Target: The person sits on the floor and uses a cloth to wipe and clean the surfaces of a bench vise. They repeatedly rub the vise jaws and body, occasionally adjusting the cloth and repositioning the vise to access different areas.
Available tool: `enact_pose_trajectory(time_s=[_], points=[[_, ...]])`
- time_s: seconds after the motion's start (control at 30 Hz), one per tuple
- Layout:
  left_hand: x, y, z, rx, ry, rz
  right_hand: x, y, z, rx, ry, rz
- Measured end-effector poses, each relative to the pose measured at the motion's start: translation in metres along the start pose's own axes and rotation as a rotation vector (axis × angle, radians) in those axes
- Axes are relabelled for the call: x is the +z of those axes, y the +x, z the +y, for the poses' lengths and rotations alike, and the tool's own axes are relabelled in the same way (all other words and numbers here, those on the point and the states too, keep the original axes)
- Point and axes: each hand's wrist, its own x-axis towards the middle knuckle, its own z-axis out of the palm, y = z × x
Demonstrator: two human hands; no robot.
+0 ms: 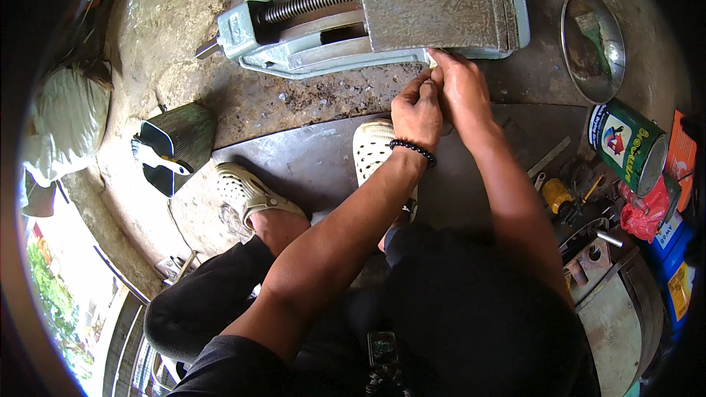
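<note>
A big pale green bench vise (382, 11) with a bare screw thread lies on the concrete floor. My left hand (417, 110), a black bead bracelet on its wrist, and my right hand (460, 84) meet at the vise's near edge. Both pinch a small pale piece (432, 64) against that edge; what the piece is cannot be made out. I squat with my feet in cream clogs (246, 191) on a dark metal plate (316, 158).
A round metal lid (592, 44) and a green tin can (626, 145) lie at the right, above a heap of tools, a red bag and coloured boxes (665, 228). A dark container with a brush (173, 148) stands at the left, beyond it a light sack (66, 121).
</note>
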Motion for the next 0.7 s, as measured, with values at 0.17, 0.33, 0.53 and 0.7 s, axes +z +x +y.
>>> enact_pose_trajectory(time_s=[0.17, 0.33, 0.53, 0.7], points=[[-0.008, -0.013, -0.007, -0.058, 0.071, -0.033, -0.01, -0.018, -0.002, 0.064, -0.167, -0.165], [-0.021, -0.05, -0.027, -0.145, 0.141, -0.07, 0.003, -0.077, 0.003, 0.074, -0.034, 0.074], [-0.01, -0.018, -0.015, -0.048, 0.008, -0.079, 0.01, -0.041, 0.013, -0.208, 0.044, 0.287], [-0.008, 0.001, -0.002, 0.01, 0.081, -0.005, 0.013, -0.013, 0.003, -0.24, 0.061, 0.279]])
